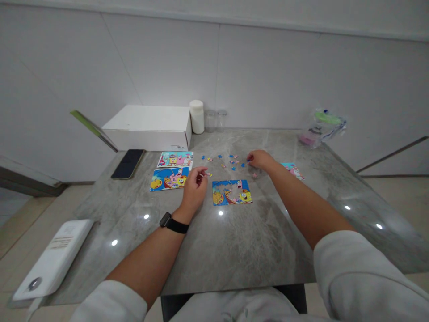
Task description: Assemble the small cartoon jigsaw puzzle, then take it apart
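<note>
A partly filled jigsaw puzzle (248, 197) lies at the middle of the grey table, with a gap in its centre and upper part. Beyond it several loose pieces (233, 162) are scattered. My right hand (259, 159) is at their right side, its fingertips pinched on a blue puzzle piece. My left hand (197, 183), curled with thumb and fingers apart, hovers by the right edge of a blue picture card (164, 180) and holds nothing that I can see. A second picture card (174, 159) lies just behind that one.
A white box (147, 127), a white bottle (197, 117) and two glass jars (210, 121) stand at the back. A phone (128, 164) and white power bank (55, 257) lie left. At right are a plastic bag (321, 129) and another picture piece (293, 170).
</note>
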Available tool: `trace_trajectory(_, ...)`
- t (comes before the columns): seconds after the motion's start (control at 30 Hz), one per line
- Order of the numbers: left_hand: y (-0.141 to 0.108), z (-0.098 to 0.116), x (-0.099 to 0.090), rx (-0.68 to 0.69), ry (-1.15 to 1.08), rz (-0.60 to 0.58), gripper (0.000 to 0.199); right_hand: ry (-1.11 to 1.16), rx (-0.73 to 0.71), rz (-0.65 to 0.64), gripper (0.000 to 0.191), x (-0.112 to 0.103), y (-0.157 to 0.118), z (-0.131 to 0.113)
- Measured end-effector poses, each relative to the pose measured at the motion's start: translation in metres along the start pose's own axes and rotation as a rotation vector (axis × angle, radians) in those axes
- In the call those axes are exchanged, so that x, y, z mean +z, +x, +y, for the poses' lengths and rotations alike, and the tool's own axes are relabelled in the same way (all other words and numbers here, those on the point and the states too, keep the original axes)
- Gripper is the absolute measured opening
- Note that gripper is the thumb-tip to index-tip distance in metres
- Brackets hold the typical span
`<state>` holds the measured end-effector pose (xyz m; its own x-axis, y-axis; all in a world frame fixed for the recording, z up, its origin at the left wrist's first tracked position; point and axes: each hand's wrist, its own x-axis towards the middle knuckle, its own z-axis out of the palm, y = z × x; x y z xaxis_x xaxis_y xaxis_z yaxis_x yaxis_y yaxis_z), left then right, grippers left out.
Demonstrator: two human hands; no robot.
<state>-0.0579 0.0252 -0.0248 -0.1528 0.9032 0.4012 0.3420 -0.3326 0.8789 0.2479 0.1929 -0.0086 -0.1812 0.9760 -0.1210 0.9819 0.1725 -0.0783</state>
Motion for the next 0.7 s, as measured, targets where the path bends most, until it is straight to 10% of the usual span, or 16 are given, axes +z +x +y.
trace_trajectory(0.33, 0.0, 0.002, -0.001, -0.01, -0.007, 0.005, 0.024, 0.03, -0.113, -0.22, 0.014, -0.018, 0.006, 0.003)
trace_trajectory(0.7, 0.001, 0.0, 0.0, -0.019, -0.025, 0.021, 0.024, -0.046, -0.142, -0.069, 0.023, -0.029, 0.034, -0.04)
